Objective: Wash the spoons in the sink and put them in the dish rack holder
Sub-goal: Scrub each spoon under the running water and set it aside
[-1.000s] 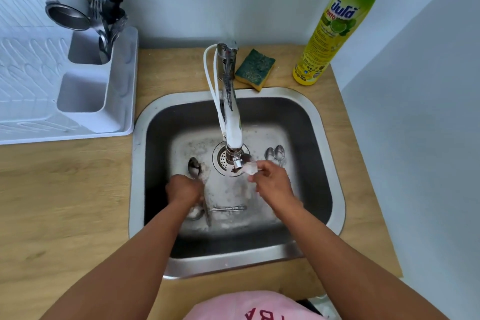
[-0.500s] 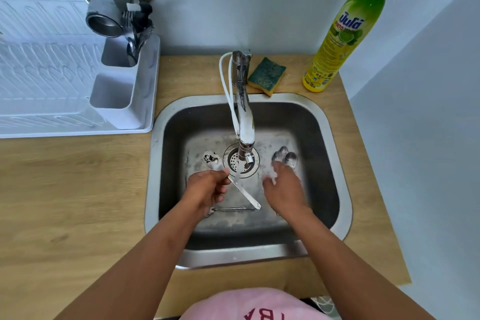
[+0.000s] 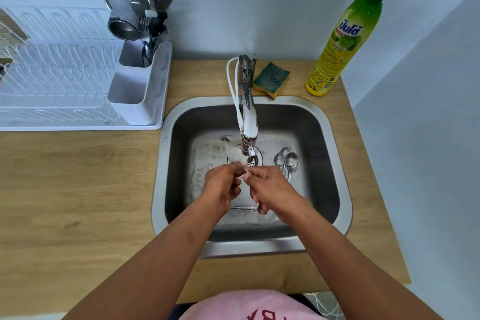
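Note:
Both hands meet under the faucet (image 3: 248, 114) above the sink (image 3: 161, 163) drain. My left hand (image 3: 222, 188) is closed on a spoon (image 3: 234, 155), whose blurred bowl sticks out toward the spout. My right hand (image 3: 270, 190) pinches the same spoon from the right, fingers curled. Most of the spoon is hidden by the fingers. A few more spoons (image 3: 287, 161) lie together on the sink floor to the right of the drain. A thin metal handle (image 3: 243, 207) lies on the floor under my hands. The white dish rack holder (image 3: 135, 93) stands at the left, with cutlery (image 3: 152, 34) in its far compartment.
A green and yellow sponge (image 3: 271, 79) lies behind the sink beside the faucet base. A tall green dish soap bottle (image 3: 343, 41) stands at the back right. The white dish rack (image 3: 52, 80) with a strainer and a metal cup sits on the wooden counter (image 3: 78, 189).
My left hand has lifted a spoon from the sink floor up under the spout. My right hand has come in from the right and taken hold of it. The view shifted left and back.

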`<state>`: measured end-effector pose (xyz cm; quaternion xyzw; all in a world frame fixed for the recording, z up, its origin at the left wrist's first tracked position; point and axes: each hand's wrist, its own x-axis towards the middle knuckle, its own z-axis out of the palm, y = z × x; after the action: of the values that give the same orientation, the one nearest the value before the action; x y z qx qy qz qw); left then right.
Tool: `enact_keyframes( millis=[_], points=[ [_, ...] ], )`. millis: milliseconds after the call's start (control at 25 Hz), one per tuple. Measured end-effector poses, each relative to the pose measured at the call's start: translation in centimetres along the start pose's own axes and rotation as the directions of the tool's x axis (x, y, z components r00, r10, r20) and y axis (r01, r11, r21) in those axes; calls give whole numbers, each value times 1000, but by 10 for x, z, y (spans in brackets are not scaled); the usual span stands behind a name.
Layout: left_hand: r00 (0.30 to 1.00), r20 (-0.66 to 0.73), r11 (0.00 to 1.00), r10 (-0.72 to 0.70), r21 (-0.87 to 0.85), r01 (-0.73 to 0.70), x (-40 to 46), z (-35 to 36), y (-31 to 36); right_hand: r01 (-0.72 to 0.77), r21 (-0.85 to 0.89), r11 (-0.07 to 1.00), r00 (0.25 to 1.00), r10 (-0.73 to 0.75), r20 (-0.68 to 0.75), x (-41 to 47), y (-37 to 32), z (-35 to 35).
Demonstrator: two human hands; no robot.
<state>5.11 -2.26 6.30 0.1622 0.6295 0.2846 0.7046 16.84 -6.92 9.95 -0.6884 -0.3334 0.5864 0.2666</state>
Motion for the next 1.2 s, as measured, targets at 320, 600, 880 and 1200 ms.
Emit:
enact_keyframes(
  millis=[320, 600, 880, 1200],
  points=[
    [990, -5, 990, 138, 17, -138, 8, 6, 16, 20, 85, 996, 995, -28, 92, -8, 9, -6],
    [954, 207, 975, 216, -93, -200, 4, -2, 11, -209, 600, 772, 978, 163, 131, 29, -1, 1],
    [969, 198, 985, 148, -118, -126, 8, -9, 15, 60, 358, 932, 994, -22, -109, 37, 2, 8],
    [974, 195, 992, 118, -59, -109, 8, -11, 7, -72, 492, 868, 997, 79, 6, 32, 12, 0]
  ],
)
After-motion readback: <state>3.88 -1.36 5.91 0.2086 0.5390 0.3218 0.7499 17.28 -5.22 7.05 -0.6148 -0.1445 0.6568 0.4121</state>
